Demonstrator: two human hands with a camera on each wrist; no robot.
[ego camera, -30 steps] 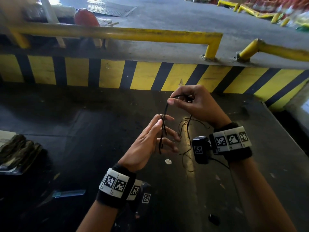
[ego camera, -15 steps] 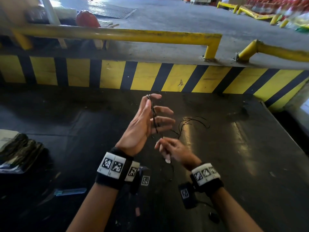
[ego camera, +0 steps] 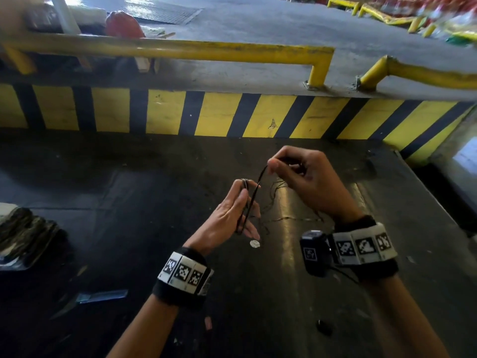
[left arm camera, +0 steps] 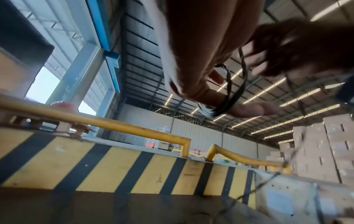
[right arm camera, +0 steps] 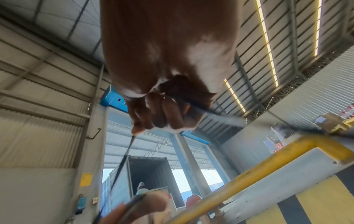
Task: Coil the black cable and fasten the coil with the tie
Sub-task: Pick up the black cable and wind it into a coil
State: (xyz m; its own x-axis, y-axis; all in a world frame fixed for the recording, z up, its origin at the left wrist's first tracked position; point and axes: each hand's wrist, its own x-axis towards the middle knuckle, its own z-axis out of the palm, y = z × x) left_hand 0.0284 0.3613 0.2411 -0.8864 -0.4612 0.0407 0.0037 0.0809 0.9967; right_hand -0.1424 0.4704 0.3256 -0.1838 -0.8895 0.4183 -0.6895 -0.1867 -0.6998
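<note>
Warehouse dock setting: dark floor plate (ego camera: 129, 241) in front of a yellow-and-black striped curb (ego camera: 165, 112), with a yellow guard rail (ego camera: 180, 47) beyond it. Stacked cardboard boxes (left arm camera: 321, 145) stand far right; contents not visible. Folded camouflage cloth (ego camera: 23, 228) lies at the near left. Left hand (ego camera: 229, 215) is raised, fingers straight and spread, with several turns of the black cable (ego camera: 249, 202) looped around them. Right hand (ego camera: 307, 179), just beside and slightly higher, pinches the cable's running length between thumb and fingertip, fingers curled. Loose cable trails on the floor below the hands. Small white disc (ego camera: 254, 243) lies near the left hand.
</note>
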